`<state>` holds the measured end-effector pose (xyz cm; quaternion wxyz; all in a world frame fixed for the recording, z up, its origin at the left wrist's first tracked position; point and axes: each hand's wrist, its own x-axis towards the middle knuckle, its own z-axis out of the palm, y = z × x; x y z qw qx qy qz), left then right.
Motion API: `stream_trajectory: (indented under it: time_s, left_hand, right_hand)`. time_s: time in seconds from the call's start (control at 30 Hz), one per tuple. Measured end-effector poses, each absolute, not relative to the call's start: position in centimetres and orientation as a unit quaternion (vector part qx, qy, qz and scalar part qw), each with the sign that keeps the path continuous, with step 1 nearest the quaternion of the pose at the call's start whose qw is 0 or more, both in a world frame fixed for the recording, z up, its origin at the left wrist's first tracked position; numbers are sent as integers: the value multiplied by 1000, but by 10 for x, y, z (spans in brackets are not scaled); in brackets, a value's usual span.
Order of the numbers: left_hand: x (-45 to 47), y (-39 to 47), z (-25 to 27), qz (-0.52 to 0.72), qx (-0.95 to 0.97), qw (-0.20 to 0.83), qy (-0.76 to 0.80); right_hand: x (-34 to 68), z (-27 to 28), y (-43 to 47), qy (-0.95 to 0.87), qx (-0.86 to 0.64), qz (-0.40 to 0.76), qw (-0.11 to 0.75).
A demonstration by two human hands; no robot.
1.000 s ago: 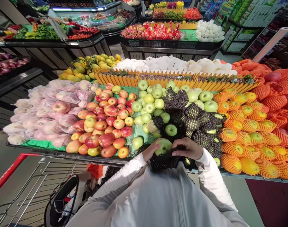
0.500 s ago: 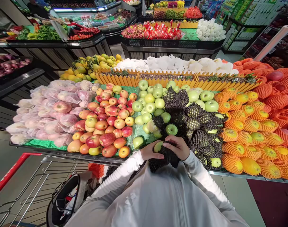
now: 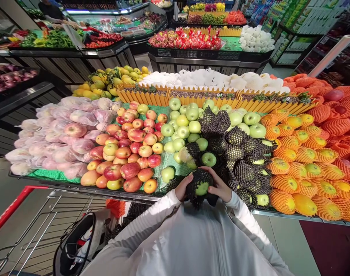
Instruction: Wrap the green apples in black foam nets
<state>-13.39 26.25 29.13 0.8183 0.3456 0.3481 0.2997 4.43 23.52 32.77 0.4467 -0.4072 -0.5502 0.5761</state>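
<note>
Between my two hands, close to my chest, is a green apple (image 3: 202, 188) in a black foam net. Green skin shows through the net's opening. My left hand (image 3: 183, 187) is curled round its left side, and my right hand (image 3: 221, 188) grips the right side with the thumb on the front. Just beyond lie loose green apples (image 3: 183, 131) on the green mat. Beside my right hand is a heap of black-netted apples (image 3: 235, 149). One single green apple (image 3: 168, 174) rests near my left hand, next to a dark net on the mat.
Red apples (image 3: 131, 155) and wrapped pink fruit (image 3: 65, 138) fill the stand's left side. Orange-netted fruit (image 3: 304, 168) lies at right. A yellow picket-fence planter (image 3: 203, 97) crosses behind. A shopping cart (image 3: 33, 226) holding a bag (image 3: 77, 241) stands at lower left.
The black net now covers most of the apple, which has turned to face me. My left hand has shifted to its side, and my right hand has moved round the front.
</note>
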Motion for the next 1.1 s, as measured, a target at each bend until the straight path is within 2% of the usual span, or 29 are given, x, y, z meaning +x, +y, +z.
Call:
stream_trajectory:
  time_s: [0.17,0.37,0.47,0.53,0.7,0.77,0.87,0.97,1.03,1.1]
  left_hand:
    - [-140,269,312,297,534,717,336]
    - [-145,268,339,272,758,435,403]
    - [-145,267,349,268,789,347,431]
    - [-146,267,356,266,795,354,414]
    - [-150,278,367,320,681,545,371]
    - [-149,285,361,368,617,565,406]
    - [-146,293,344,375,594,561,437]
    - [-149,298,326,306,654,562,404]
    - [-159,304,316,271,715,500,406]
    - [-175,313,308,205,770,373,475]
  right_hand:
    - [33,311,214,-441,-434,641,454]
    - [31,291,205,-414,-497,564,514]
    - [33,283,204,-394,-504,545,542]
    - [35,281,205,-395,-499,533,558]
    - [36,290,205,-479,-463,532,523]
    - [32,297,203,-494,-434,560,503]
    - [25,308,200,-482,-397,597,503]
    - [22,316,197,-447,-398,603,527]
    - [22,317,196,-414,-413,598,549]
    - [22,314,196,-366,-424,601,570]
